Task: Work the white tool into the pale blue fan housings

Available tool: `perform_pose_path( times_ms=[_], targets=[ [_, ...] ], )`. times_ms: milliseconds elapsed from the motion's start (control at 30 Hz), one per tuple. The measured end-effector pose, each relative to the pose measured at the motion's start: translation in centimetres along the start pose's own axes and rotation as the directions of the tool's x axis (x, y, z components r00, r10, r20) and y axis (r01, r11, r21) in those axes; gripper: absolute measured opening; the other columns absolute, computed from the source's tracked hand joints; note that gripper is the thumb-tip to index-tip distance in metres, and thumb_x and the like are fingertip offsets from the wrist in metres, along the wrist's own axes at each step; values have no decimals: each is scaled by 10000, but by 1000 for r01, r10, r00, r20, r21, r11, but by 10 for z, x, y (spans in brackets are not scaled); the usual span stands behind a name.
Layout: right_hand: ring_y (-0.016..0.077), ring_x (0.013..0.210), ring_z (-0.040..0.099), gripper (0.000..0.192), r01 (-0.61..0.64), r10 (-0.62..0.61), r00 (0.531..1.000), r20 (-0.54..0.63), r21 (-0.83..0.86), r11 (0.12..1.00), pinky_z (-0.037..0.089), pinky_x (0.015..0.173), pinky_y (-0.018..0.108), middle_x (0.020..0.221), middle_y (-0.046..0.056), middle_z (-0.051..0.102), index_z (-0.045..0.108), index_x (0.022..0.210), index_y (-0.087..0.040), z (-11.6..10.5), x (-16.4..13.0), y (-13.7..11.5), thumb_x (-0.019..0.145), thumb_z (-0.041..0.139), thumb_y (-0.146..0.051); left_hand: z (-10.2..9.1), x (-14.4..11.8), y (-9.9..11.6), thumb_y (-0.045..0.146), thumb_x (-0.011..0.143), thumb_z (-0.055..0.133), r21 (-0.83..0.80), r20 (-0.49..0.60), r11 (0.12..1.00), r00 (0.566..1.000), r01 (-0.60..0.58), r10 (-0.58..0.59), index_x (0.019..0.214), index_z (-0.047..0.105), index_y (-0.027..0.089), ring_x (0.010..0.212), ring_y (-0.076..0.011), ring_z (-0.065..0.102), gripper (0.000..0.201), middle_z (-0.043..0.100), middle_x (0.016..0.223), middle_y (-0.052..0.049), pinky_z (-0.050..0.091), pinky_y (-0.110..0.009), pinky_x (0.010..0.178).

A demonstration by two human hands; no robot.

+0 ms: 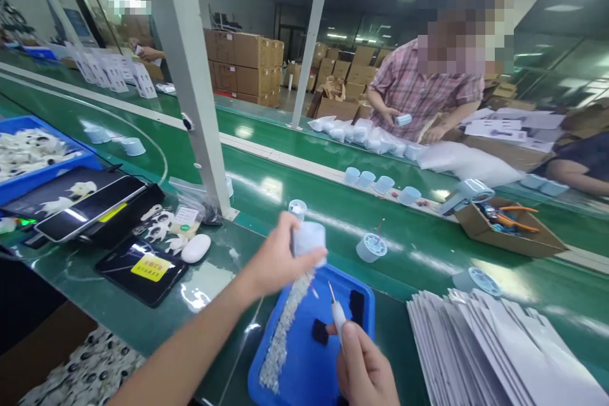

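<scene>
My left hand (pixel 280 263) is closed around a pale blue plastic cup (pixel 309 241), held above the far end of a blue tray (pixel 254 373). A thin red and white wire (pixel 313 288) hangs just below this cup. In my right hand (pixel 364 365) is a white pen-shaped tool (pixel 338 316), its thin metal tip pointing up and away from me; its exact kind I cannot make out. Inside the tray lie a long strip of small whitish pieces (pixel 284 337) and dark blocks (pixel 320 332). Beyond the left hand stands another pale blue cup (pixel 297 209).
Several pale blue cups (pixel 383 184) stand on the green conveyor (pixel 266 185). At right are a stack of white cards (pixel 495 349) and a cardboard box (pixel 511 235) with orange-handled tools. A phone (pixel 90 209) and white mouse (pixel 196 248) lie left. A person in checked clothing (pixel 404 85) works opposite.
</scene>
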State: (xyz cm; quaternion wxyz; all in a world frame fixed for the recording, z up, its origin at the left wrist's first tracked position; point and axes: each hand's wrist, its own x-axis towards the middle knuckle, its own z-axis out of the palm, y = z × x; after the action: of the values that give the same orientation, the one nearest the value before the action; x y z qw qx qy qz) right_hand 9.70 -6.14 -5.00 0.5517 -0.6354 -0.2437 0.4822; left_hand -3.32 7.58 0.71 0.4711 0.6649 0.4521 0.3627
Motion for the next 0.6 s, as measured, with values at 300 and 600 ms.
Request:
perform_pose_path(
  times_ms=[300,600],
  targets=[
    [198,666,563,565,163,-184,982,-45,-296,941,412,556,263,728,44,628,693,1060,-162,-32,20,0,796,526,-633,-23,124,-52,169,698,651,764,-71,629,988,144,-140,1067,593,229,1224,-390,363,379,438,1232,-128,346,-533,947],
    [173,627,581,287,407,-411,910,62,-328,852,461,587,274,744,31,635,599,904,-191,-14,54,-6,828,578,-467,23,143,-54,414,579,777,759,155,650,975,-16,-157,1221,535,288,1310,-448,274,698,489,1327,-141,212,-693,987]
  ],
)
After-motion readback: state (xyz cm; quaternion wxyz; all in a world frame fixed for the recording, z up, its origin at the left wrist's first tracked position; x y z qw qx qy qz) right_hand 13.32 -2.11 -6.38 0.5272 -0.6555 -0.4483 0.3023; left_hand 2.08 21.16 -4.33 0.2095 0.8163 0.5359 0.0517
